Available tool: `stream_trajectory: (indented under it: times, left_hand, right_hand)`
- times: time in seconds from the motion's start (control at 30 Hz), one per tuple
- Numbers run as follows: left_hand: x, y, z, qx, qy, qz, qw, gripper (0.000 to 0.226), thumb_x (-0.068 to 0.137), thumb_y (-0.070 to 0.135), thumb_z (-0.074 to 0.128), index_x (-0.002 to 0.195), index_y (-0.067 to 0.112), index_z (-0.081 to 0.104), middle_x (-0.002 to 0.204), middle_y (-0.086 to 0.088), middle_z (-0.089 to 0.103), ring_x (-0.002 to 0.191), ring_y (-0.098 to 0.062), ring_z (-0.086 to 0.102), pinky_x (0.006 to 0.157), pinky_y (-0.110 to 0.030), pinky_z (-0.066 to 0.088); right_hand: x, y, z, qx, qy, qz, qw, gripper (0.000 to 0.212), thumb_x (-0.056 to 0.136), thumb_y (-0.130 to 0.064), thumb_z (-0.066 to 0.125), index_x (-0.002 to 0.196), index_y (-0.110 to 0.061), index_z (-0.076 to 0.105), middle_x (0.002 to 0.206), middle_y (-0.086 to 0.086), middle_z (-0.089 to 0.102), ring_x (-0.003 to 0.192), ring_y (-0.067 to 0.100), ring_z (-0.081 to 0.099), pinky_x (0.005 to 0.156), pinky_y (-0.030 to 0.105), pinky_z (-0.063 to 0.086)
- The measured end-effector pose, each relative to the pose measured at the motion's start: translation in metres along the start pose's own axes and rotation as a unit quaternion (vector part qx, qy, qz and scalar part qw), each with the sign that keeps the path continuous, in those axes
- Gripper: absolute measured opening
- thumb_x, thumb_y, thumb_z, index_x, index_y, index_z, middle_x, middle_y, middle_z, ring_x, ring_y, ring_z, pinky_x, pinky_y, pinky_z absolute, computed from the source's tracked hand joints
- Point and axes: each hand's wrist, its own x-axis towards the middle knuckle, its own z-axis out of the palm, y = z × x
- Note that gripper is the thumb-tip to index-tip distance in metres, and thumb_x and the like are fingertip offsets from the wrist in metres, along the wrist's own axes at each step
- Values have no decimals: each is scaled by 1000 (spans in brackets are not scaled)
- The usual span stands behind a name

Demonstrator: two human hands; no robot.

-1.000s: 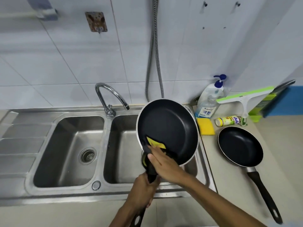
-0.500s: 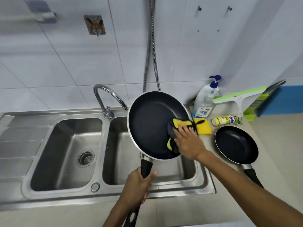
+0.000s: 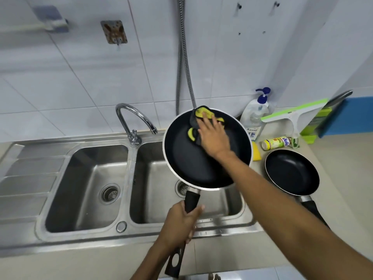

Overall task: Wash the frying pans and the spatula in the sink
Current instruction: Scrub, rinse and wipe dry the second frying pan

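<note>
Head cam looking down at the sink, so here's the count. Two frying pans total. The big frying pan (image 3: 187, 164) is held up over the right basin (image 3: 159, 190), tilted so its black inside faces the camera. The left hand (image 3: 180, 224) has its fingers wrapped tight round the pan's black handle (image 3: 190, 201), and the handle's end with the hanging hole pokes out below the fist. The right hand (image 3: 214, 138) is flat inside the pan near the far rim, fingers fairly spread and pressing down on one cloth (image 3: 201, 118), grey and yellow, bunched up under the palm with a corner sticking over the rim.

The small frying pan (image 3: 291, 171) sits on the counter (image 3: 232, 257) to the right of the sink, handle pointing back toward the person and partly hidden by the right forearm. I can't spot the spatula anywhere in this shot.

Sink itself is a double one: two basins, left basin (image 3: 80, 190) with one drain in plain view, right one with its drain peeking out from under the pan. One tap (image 3: 134, 120) stands behind the divider, spout curving toward the right basin. No water visible from it.

Back right corner of the counter: one pump bottle (image 3: 255, 116) with a blue top, one yellow sponge (image 3: 256, 154) mostly hidden behind the pan, one little yellow-green bottle (image 3: 275, 142) lying on its side, one squeegee (image 3: 290, 116) with a green edge. One metal hose (image 3: 181, 57) hangs down the tiled wall.
</note>
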Motion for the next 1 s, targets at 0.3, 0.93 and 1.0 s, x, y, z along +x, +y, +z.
stream_trajectory:
  times: [0.3, 0.93, 1.0]
  left_hand:
    - [10, -8, -10, 54, 12, 3, 998, 26, 97, 32, 66, 95, 10, 53, 51, -2, 49, 34, -20, 43, 39, -27, 38]
    - [23, -6, -12, -15, -5, -16, 1000, 28, 97, 30, 66, 86, 14, 47, 52, -7, 43, 34, -17, 37, 37, -24, 35]
    - [24, -9, -5, -1, -11, -28, 1000, 26, 91, 31, 65, 77, 16, 50, 48, -5, 46, 34, -19, 38, 37, -26, 35]
  right_hand:
    - [-155, 1, 18, 211, -151, -38, 965, 47, 108, -40, 35, 155, -42, 32, 166, -12, 23, 153, 12, 19, 120, 33, 20]
    - [-142, 18, 20, 116, -75, 5, 990, 42, 106, -39, 39, 143, -24, 53, 150, 4, 52, 129, 32, 53, 108, 41, 38]
    - [-160, -29, 14, 261, -79, 28, 962, 35, 103, -47, 45, 130, -29, 59, 134, -5, 63, 117, 26, 60, 95, 41, 48]
